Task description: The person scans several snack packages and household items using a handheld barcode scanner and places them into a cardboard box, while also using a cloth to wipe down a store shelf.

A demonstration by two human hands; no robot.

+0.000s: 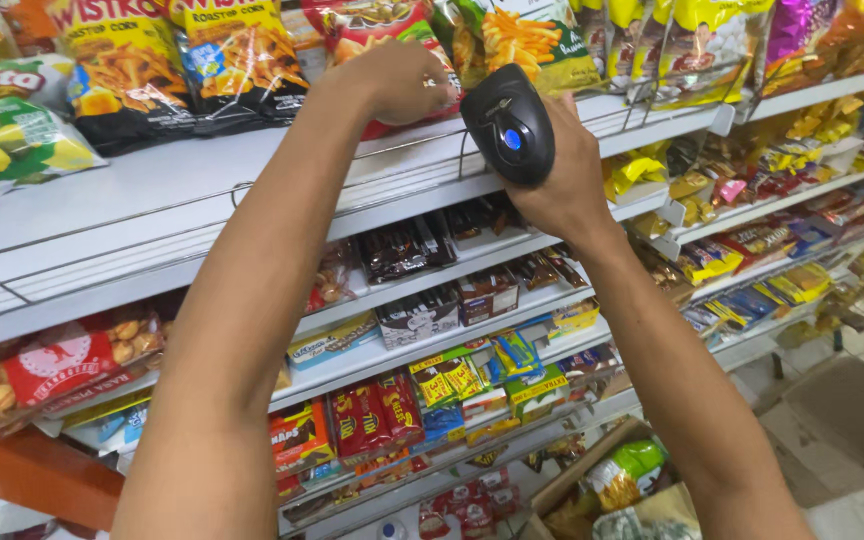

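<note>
Black handheld scanner gripped in right hand, far on top shelf. Left hand, just left, closed on red snack bag, nearer the bag.

My hands work at the top shelf, where a bare white stretch lies open to the left of my left hand, wide enough to slide along. Behind it, snack bags stand packed edge to edge, blocking any reach to the back. The wire rail along the front edge bars a low approach, so I must come over it. My right hand with the black scanner fills the gap beside. Lower shelves are crammed tight.
</note>
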